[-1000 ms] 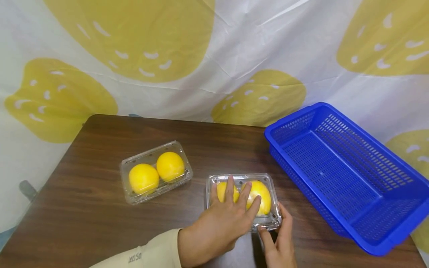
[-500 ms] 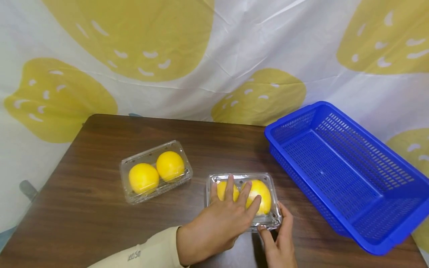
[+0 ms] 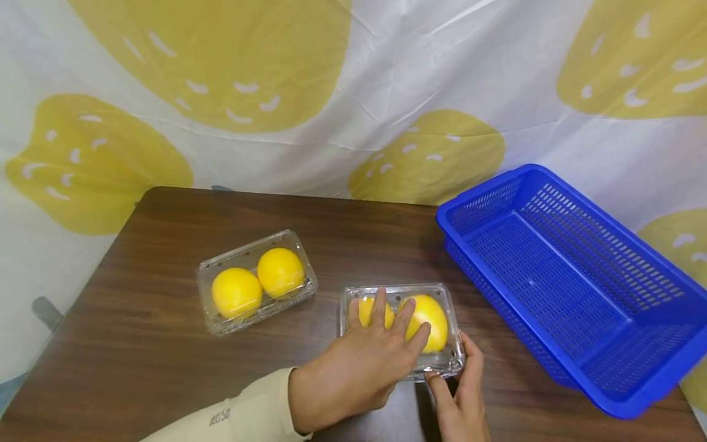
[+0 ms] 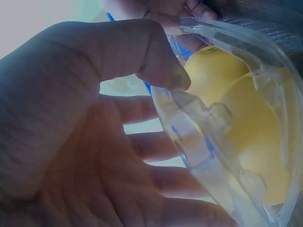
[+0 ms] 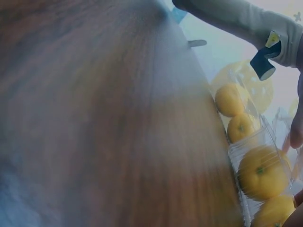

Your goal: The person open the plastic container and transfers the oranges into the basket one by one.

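Note:
In the head view a clear plastic clamshell box (image 3: 414, 288) with two yellow citrus fruits (image 3: 428, 322) lies on the brown table. My left hand (image 3: 367, 362) presses on its lid with spread, nearly straight fingers. In the left wrist view the bent thumb (image 4: 170, 73) of that hand touches the edge of the clear plastic. My right hand (image 3: 464, 399) grips the near right corner, thumb at the front edge and fingers along the right side. A second clamshell box (image 3: 243, 250), holding two similar fruits (image 3: 237, 293), sits to the left, apart from both hands.
A blue plastic basket (image 3: 544, 276) with slotted walls stands at the right side of the table (image 3: 138, 362). Behind the table hangs a white cloth (image 3: 309, 166) printed with large yellow fruit shapes.
Both hands stay in place on the box, with hardly any shift. The head view tilts very slightly.

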Tool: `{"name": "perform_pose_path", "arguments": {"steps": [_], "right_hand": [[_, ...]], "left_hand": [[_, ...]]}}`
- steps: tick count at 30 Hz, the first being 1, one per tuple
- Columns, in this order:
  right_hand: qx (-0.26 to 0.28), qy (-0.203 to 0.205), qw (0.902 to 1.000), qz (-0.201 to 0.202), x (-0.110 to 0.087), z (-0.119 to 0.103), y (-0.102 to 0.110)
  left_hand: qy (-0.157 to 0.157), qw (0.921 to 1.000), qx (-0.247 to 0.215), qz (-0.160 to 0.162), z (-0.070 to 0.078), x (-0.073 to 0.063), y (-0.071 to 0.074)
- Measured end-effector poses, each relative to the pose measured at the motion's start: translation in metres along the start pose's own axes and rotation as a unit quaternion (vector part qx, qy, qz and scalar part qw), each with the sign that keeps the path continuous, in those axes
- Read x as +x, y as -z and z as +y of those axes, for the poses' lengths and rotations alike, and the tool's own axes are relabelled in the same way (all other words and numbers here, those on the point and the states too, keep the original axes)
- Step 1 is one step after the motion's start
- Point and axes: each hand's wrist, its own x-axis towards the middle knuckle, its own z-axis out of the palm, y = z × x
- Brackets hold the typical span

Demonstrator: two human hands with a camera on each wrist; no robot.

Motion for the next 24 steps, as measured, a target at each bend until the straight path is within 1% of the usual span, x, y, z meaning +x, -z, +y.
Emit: {"name": "perform_pose_path", "arguments": {"steps": [2, 5, 8, 11, 15, 18, 22, 24], "right_hand": [[0.002, 0.007, 1.0000, 0.003, 0.000, -0.004, -0.001], [0.007, 0.009, 0.9999, 0.000, -0.001, -0.005, 0.000], [0.016, -0.009, 0.9998, -0.009, 0.000, 0.000, 0.000], [0.012, -0.011, 0.9998, -0.011, 0.001, 0.002, 0.001], [0.025, -0.008, 0.9995, -0.019, -0.001, -0.014, 0.001], [0.033, -0.013, 0.9991, -0.025, -0.002, -0.024, 0.001], [0.014, -0.011, 0.9996, -0.023, -0.001, -0.020, 0.001], [0.017, -0.003, 0.9996, -0.021, -0.001, -0.014, 0.000]], "left_hand": [[-0.002, 0.9999, -0.010, -0.004, -0.001, 0.000, 0.001], [-0.003, 0.9996, -0.027, -0.009, -0.003, 0.001, 0.003], [-0.002, 0.9990, -0.042, -0.015, -0.005, 0.002, 0.004], [-0.002, 0.9986, -0.050, -0.020, -0.006, 0.003, 0.005], [-0.004, 0.9978, -0.060, -0.028, -0.008, 0.005, 0.006], [-0.004, 0.9962, -0.078, -0.038, -0.010, 0.006, 0.007], [-0.006, 0.9938, -0.100, -0.048, -0.014, 0.006, 0.010], [-0.010, 0.9927, -0.111, -0.048, -0.017, 0.006, 0.012]]}}
